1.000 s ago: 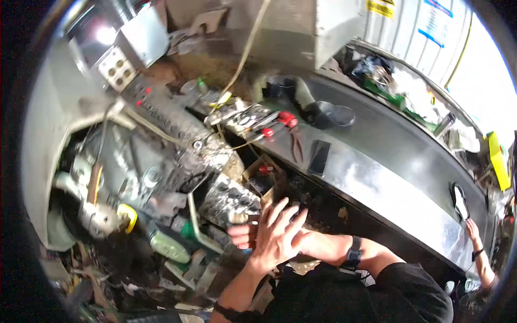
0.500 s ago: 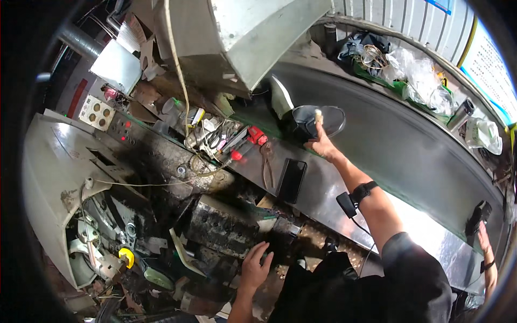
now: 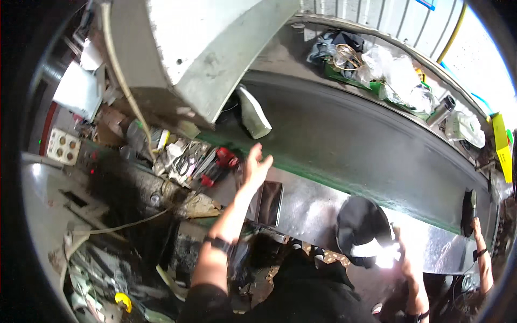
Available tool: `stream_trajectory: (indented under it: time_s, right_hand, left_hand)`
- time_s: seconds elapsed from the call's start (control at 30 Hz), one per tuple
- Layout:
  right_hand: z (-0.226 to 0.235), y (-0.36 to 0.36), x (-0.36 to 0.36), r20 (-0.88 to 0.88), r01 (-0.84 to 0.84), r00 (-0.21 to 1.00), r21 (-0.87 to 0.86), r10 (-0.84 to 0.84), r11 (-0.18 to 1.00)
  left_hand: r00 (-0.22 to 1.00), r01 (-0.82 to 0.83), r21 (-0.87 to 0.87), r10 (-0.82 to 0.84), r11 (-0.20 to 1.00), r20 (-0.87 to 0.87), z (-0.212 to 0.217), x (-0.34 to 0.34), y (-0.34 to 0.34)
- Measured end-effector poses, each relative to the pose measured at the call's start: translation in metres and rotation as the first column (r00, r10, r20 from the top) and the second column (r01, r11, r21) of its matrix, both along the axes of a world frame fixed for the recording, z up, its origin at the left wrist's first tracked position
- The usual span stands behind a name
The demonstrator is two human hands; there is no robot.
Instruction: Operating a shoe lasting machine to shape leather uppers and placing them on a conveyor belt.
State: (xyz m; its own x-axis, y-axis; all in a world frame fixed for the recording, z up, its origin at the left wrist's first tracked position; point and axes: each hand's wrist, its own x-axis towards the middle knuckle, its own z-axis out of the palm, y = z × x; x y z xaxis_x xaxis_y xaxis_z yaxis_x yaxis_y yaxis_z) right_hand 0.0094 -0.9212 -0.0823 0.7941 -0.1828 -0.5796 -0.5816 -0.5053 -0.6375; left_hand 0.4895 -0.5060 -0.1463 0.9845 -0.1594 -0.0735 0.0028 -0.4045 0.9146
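My left hand (image 3: 256, 168) reaches forward over the edge of the dark conveyor belt (image 3: 344, 137), fingers spread with nothing in them. Just beyond its fingertips lies a shoe-shaped piece (image 3: 254, 114) with a pale surface, at the mouth of the hood. My right hand (image 3: 407, 255) grips the right side of a black, rounded boot-like thing (image 3: 362, 222). That thing is over the metal ledge (image 3: 309, 207) close to my body, and glare washes out its lower part. The fingers of my right hand are partly lost in the brightness.
A large pale hood (image 3: 215, 59) overhangs the belt. Tools and scraps, with a red-handled tool (image 3: 226, 158), lie left of my left hand beside a dark flat phone-like slab (image 3: 269, 203). At far right another person's hand (image 3: 476, 226) touches a black shoe (image 3: 468, 211).
My right hand has drawn the dark boot-like thing off the belt toward me, to the right. My left hand has moved up from beside the machine to the belt edge. The view has shifted.
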Motion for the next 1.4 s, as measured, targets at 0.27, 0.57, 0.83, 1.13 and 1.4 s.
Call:
stream_trajectory:
  time_s: [0.27, 0.57, 0.83, 1.13, 1.4]
  right_hand:
    - [-0.062, 0.120, -0.070, 0.173, 0.916, 0.390, 0.026, -0.904, 0.400]
    - [-0.046, 0.159, -0.016, -0.402, 0.524, 0.039, 0.788, -0.915, -0.324]
    - [-0.055, 0.122, -0.045, -0.416, 0.321, 0.310, 0.892, -0.855, -0.318]
    - [-0.082, 0.066, -0.073, 0.122, 0.513, 0.263, 0.823, -0.957, 0.246]
    - [0.012, 0.180, -0.002, 0.556, 0.038, 0.830, -0.118, 0.034, 0.992]
  left_hand:
    - [0.875, -0.416, 0.426, 0.481, 0.804, -0.052, -0.065, 0.146, -0.091]
    - [0.983, -0.004, 0.653, -0.117, 0.757, 0.141, -0.001, 0.056, -0.076]
    - [0.314, 0.432, 0.661, -0.790, 0.613, 0.527, 0.081, -0.170, -0.090]
    - [0.029, 0.799, 0.525, -0.890, 0.294, 0.455, 0.022, -0.314, -0.135]
    - [0.191, -0.059, -0.621, -0.601, 0.782, -0.776, 0.048, -0.143, -0.135]
